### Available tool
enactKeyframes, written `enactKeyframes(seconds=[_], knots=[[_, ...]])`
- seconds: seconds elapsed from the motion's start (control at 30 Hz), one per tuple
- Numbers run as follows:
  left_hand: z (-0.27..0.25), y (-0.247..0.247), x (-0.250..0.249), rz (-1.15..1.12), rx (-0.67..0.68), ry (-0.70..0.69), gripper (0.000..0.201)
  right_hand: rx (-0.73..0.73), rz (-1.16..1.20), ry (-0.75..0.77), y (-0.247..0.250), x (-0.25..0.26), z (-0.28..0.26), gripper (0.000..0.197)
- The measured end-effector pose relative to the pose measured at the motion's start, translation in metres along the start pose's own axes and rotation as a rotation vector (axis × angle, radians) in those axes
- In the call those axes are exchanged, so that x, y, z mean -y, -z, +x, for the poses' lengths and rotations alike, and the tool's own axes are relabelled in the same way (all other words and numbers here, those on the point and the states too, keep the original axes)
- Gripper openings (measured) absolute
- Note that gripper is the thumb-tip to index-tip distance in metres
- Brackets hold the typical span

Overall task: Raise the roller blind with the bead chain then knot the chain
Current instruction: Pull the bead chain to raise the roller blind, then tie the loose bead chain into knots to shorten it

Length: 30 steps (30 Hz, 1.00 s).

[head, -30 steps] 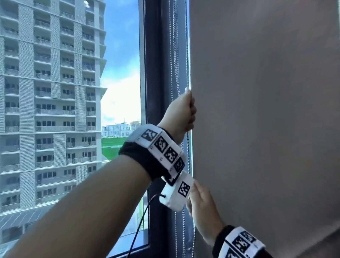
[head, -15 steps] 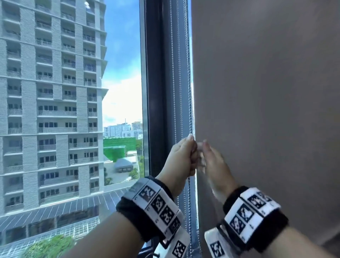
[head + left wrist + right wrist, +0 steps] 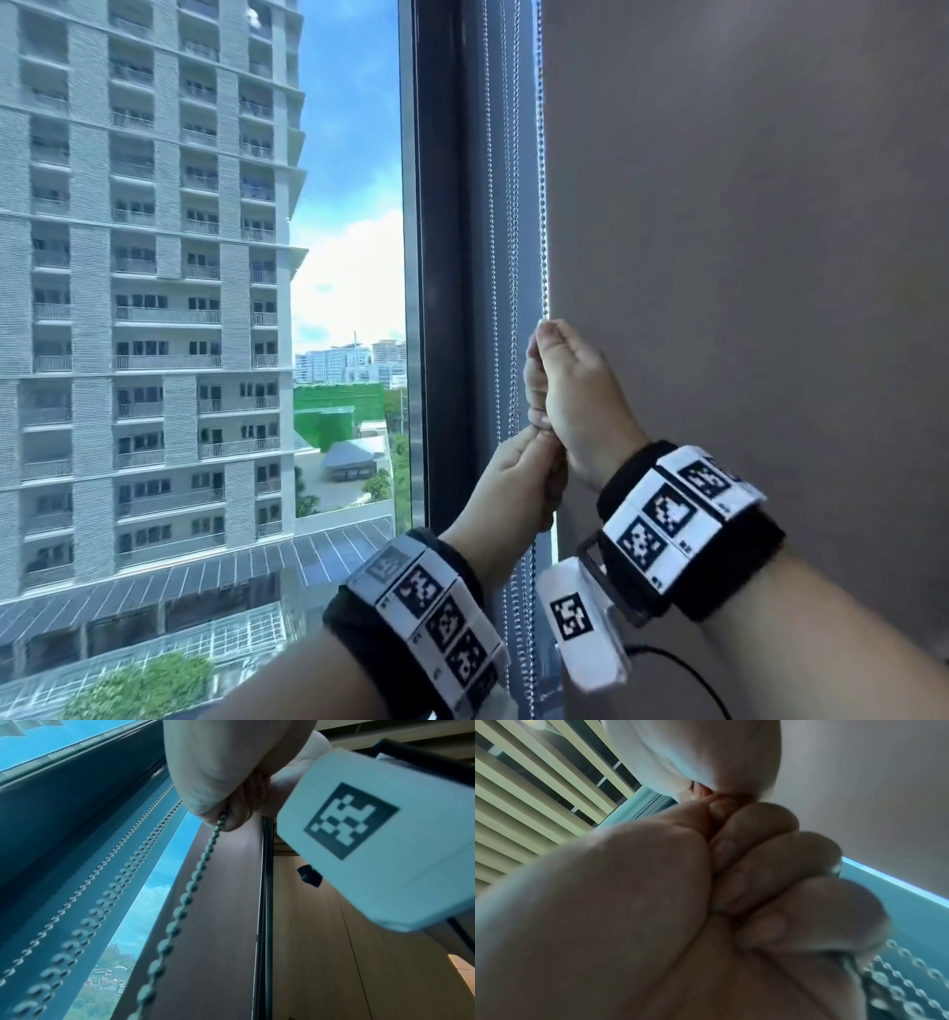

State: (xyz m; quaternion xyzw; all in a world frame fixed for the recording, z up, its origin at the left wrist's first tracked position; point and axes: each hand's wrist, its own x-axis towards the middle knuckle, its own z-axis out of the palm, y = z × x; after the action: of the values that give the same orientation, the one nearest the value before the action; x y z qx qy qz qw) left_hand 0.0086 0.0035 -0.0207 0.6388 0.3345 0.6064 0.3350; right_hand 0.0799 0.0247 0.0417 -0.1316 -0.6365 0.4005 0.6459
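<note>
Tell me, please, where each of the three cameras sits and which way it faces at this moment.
Head: worn on the head, facing forward at the window frame and roller blind; shows both forearms, left hand below right hand, both gripping the bead chain.
Left wrist: looks up along the left hand, which grips the bead chain.
Right wrist: looks up along the right hand, whose fingers are curled shut; chains blurred at lower right.
Shared: head and left wrist both show the chain beside the blind's edge.
</note>
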Motion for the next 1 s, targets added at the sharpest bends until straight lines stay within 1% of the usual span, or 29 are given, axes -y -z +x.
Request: enactKeyframes(seconds=[0.17,0.27,0.33,0.37,0.4,0.43,0.47,0.53,0.57,0.6,0.63,0.67,0.73,0.77,0.8,0.87,1.0], knots=[[-0.004,0.002,0.004,0.045,0.069,0.004,0.03,0.007,-0.037,0.023,0.004,0.003,-0.002,0.035],[-0.006,0.007,0.009,0.087,0.128,0.025,0.02,0.003,-0.013,0.048,0.006,0.003,-0.002,0.033],[-0.005,0.013,0.01,0.136,0.151,0.027,0.031,-0.001,-0.007,0.056,0.007,0.002,-0.003,0.033],[-0.002,0.017,0.009,0.172,0.133,-0.002,0.036,-0.004,-0.012,0.057,0.008,0.001,-0.003,0.033],[-0.001,0.02,0.006,0.213,0.091,-0.065,0.036,-0.006,-0.019,0.06,0.009,0.0,-0.003,0.033],[0.002,0.024,0.002,0.273,0.014,-0.169,0.034,-0.009,-0.036,0.068,0.01,-0.001,-0.003,0.034],[0.007,0.029,-0.002,0.35,-0.098,-0.292,0.033,-0.012,-0.061,0.078,0.011,-0.002,-0.003,0.034],[0.022,0.038,-0.012,0.459,-0.382,-0.507,0.031,-0.011,-0.079,0.092,0.012,-0.002,-0.003,0.034],[0.031,0.041,-0.018,0.473,-0.518,-0.557,0.028,-0.007,-0.068,0.092,0.012,-0.001,-0.004,0.034],[0.041,0.043,-0.023,0.468,-0.609,-0.566,0.024,-0.004,-0.057,0.088,0.013,0.0,-0.004,0.033],[0.051,0.044,-0.029,0.455,-0.633,-0.531,0.025,-0.002,-0.052,0.084,0.013,0.0,-0.004,0.033],[0.061,0.044,-0.034,0.439,-0.593,-0.462,0.034,0.002,-0.056,0.082,0.013,0.0,-0.005,0.033],[0.078,0.04,-0.039,0.399,-0.45,-0.312,0.055,0.004,-0.077,0.08,0.015,-0.001,-0.004,0.033],[0.085,0.037,-0.039,0.4,-0.412,-0.263,0.062,0.003,-0.087,0.077,0.016,-0.002,-0.004,0.033],[0.09,0.034,-0.039,0.43,-0.407,-0.239,0.066,0.001,-0.095,0.077,0.017,-0.002,-0.004,0.033],[0.097,0.028,-0.038,0.477,-0.429,-0.21,0.067,0.001,-0.103,0.08,0.019,-0.002,-0.004,0.033],[0.103,0.015,-0.034,0.421,-0.395,-0.116,0.059,-0.024,-0.087,0.091,0.022,-0.004,-0.002,0.035]])
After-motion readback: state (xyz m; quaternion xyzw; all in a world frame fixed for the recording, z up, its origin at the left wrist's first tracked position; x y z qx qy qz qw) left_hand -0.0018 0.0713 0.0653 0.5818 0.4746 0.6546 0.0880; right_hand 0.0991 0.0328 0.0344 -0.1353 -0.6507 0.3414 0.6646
